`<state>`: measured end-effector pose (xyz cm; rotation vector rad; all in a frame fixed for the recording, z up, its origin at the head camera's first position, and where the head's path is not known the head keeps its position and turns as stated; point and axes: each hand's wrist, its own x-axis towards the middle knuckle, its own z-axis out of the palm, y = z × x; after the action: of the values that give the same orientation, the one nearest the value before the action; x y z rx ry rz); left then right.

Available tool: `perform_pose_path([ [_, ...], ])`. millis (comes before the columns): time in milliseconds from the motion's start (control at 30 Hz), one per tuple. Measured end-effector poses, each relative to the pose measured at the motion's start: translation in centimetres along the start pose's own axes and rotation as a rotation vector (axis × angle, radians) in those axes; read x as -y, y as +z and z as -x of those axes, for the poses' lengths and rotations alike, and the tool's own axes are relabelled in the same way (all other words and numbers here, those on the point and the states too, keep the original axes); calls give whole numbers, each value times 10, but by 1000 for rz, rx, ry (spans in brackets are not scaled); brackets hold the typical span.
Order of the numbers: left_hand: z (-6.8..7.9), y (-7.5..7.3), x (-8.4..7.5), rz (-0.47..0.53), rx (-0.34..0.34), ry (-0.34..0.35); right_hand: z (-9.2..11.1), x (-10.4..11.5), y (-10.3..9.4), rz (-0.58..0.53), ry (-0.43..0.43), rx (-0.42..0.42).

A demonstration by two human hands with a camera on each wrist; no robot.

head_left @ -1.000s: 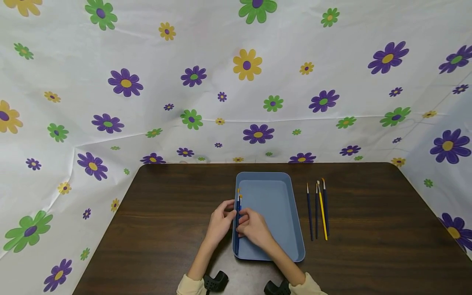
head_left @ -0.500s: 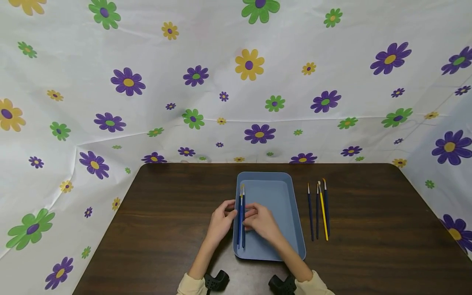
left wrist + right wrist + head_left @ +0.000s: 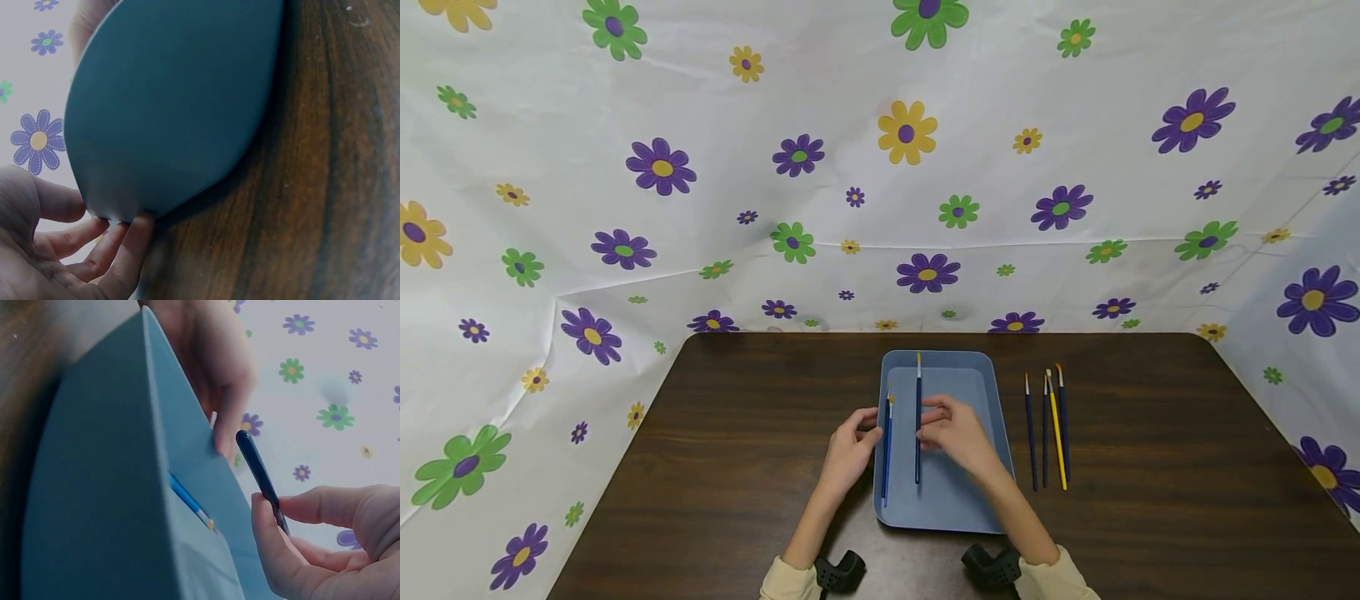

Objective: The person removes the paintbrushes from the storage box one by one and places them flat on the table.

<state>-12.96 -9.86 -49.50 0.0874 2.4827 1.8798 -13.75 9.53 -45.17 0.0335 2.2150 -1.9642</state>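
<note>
Shifted brush (image 3: 918,392) rightward over tray (image 3: 966,383), lower centre of frame, pinched thumb-to-fingers in right hand (image 3: 953,432); found left hand (image 3: 850,448) clamped on tray's left rim.

The left hand (image 3: 852,450) blocks the left rim of the tray (image 3: 972,392), with two brushes (image 3: 888,442) just inside. The right hand (image 3: 955,433) and its held brush (image 3: 918,400) bar the middle. Free room lies at the tray's far right corner, and narrowly between tray and four brushes (image 3: 1057,433).
</note>
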Motion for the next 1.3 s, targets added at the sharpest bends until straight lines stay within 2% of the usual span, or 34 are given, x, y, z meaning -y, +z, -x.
perform_pose_path([
  [333, 1, 0, -1, 11, 2, -13, 1, 8, -22, -11, 0, 6],
  [767, 3, 3, -3, 59, -12, -42, -1, 12, -51, 8, -2, -55],
  [1300, 1, 4, -4, 46, -41, -53, 0, 16, -103, 29, -18, -63],
])
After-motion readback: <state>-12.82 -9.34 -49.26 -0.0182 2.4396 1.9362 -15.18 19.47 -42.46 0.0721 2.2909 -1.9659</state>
